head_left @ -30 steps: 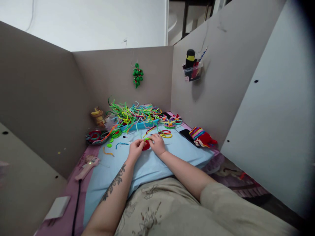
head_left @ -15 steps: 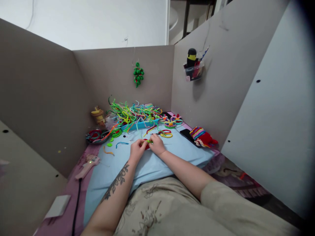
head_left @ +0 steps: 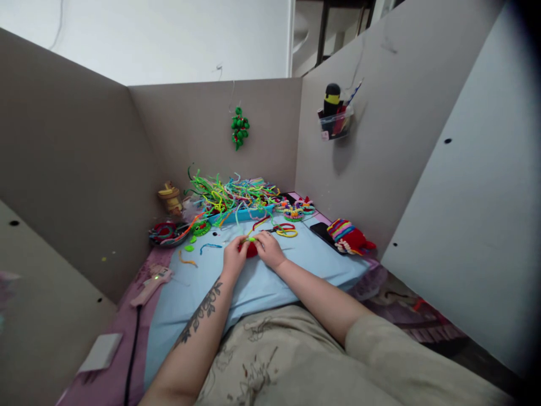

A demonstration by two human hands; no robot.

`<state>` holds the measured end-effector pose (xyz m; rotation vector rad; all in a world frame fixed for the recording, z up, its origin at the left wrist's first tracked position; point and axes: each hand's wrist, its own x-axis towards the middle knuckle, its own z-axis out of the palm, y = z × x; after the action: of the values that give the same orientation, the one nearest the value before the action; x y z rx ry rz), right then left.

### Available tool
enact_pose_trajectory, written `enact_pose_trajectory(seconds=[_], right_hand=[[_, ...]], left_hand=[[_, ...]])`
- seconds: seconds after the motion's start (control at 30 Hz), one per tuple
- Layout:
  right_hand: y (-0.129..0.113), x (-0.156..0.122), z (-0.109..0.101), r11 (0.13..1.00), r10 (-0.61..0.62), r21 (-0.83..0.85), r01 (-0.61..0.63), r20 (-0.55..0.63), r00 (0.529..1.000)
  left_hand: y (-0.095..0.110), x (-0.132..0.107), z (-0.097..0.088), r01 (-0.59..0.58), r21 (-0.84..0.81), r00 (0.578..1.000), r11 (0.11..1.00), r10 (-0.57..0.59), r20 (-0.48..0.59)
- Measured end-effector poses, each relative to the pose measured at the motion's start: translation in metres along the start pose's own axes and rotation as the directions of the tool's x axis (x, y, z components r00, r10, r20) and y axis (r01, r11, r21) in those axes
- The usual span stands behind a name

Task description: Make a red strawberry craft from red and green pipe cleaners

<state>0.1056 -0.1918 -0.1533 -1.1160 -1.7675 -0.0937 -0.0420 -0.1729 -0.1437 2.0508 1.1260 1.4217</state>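
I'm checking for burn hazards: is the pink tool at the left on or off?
It looks on: a green light glows on the pink tool, and a black cord runs from it.

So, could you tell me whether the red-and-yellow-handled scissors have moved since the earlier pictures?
No, the scissors show no clear shift against the flat black phone to their right.

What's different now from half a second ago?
The bright green piece shifted slightly left and away; more red piece shows. Nothing was picked up or let go. The left hand and right hand still hold on; scissors and phone stayed put.
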Motion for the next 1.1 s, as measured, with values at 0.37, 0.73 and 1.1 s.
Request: enact_pose_trajectory(seconds=[0.37,0.73,1.1], right_hand=[[0.002,-0.001,0.000,0.990,0.093,-0.100,-0.100,-0.071,0.993],[0.005,-0.003,0.001,0.983,0.098,-0.147,-0.107,-0.067,0.993],[0.001,0.000,0.004,0.989,0.099,-0.110,-0.101,-0.022,0.995]], left_hand=[[0.007,-0.004,-0.001,-0.006,0.026,0.999,1.000,0.004,0.050],[0.015,-0.005,0.000,0.031,0.011,0.998,0.999,-0.031,0.062],[0.013,-0.007,0.003,0.016,0.073,0.999,0.997,-0.019,0.037]])
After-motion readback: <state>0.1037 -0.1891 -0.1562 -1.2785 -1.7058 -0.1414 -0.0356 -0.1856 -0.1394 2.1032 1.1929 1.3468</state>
